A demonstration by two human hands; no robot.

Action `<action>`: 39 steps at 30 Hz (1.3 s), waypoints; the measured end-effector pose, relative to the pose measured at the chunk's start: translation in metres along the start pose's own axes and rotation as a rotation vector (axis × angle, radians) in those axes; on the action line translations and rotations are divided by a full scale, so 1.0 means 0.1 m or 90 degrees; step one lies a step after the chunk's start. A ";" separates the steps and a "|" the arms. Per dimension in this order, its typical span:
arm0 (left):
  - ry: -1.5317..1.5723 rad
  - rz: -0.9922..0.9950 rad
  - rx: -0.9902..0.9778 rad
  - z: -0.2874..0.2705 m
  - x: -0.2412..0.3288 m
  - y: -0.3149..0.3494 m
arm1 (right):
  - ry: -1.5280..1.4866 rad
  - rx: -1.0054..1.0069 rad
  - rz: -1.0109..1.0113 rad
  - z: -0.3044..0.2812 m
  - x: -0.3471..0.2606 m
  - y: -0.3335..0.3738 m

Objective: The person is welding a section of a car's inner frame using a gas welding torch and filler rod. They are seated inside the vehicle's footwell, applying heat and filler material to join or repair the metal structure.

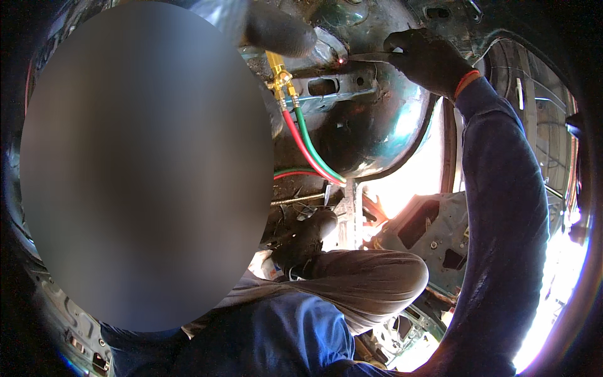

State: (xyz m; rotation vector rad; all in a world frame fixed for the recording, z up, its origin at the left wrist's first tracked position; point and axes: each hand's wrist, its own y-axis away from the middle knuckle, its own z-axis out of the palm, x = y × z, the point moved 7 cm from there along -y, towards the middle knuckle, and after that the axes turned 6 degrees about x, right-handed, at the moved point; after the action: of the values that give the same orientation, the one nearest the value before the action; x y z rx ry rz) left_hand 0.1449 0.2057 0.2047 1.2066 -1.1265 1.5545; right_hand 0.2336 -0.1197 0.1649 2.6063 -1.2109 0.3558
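My right hand point(433, 63), in a dark glove with an orange cuff, pinches a thin, pointed metal rod point(372, 57). The rod's tip reaches a small glowing red spot point(341, 61) on the dark sheet metal. Left of the spot, a dark gloved shape point(282, 32), apparently my left hand, closes over the upper end of a brass gas torch point(282, 80). Most of that hand and its arm are hidden by a large blurred patch. The torch's nozzle cannot be made out. A red hose point(295, 132) and a green hose point(306, 131) hang from its valves.
Around me is a stripped vehicle body with a rounded dark green panel point(377, 135). My bent knee point(396, 276) and shoe point(304, 242) are below. A loose metal panel point(433, 229) stands by a bright opening, where another person's hand point(375, 210) shows. A tyre point(512, 81) is at right.
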 end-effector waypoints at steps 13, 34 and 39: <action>-0.072 0.089 -0.027 -0.14 0.01 -0.06 | 0.312 0.024 -0.061 0.11 -0.31 -0.25; -0.104 0.136 -0.107 -0.11 -0.05 -0.10 | 0.124 0.018 -0.048 0.12 -0.08 -0.28; -0.098 0.139 -0.120 -0.10 -0.10 -0.10 | 0.122 0.014 -0.046 0.10 -0.08 -0.22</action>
State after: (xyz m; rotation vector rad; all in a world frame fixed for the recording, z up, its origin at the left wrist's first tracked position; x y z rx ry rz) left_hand 0.1546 0.2166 0.1955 1.1196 -1.5130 1.4944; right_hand 0.2471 -0.1034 0.1508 2.5566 -1.0531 0.5928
